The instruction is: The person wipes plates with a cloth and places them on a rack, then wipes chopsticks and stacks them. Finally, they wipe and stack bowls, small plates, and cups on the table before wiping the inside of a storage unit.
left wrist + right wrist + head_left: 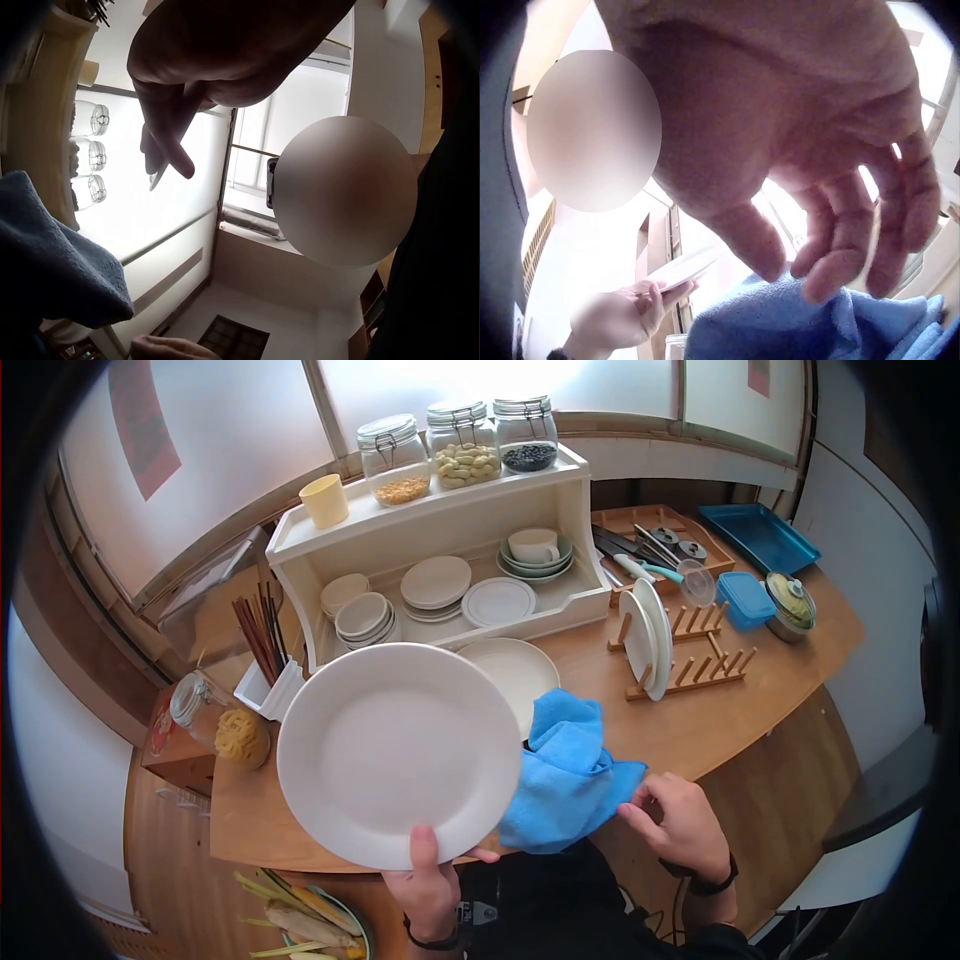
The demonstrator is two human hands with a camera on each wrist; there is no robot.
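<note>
My left hand (pixel 425 895) grips a large white plate (pixel 400 750), its thumb over the near rim and its fingers beneath. The plate is raised, tilted toward the head camera. To its right, a bunched blue cloth (pixel 565 775) overlaps the table's front edge in the head view. My right hand (pixel 685 825) pinches the cloth's right edge between thumb and bent fingers; in the right wrist view the fingertips (pixel 821 285) meet the blue fabric. Behind the held plate, another white plate (pixel 520 665) lies on the table, partly hidden.
A white shelf (pixel 290 545) holds bowls and plates, with glass jars (pixel 465 455) on top. A wooden dish rack (pixel 690 680) with upright plates stands right. Chopsticks (pixel 262 635) and a pasta jar (pixel 240 735) are left; a bowl of corn (pixel 310 920) is below.
</note>
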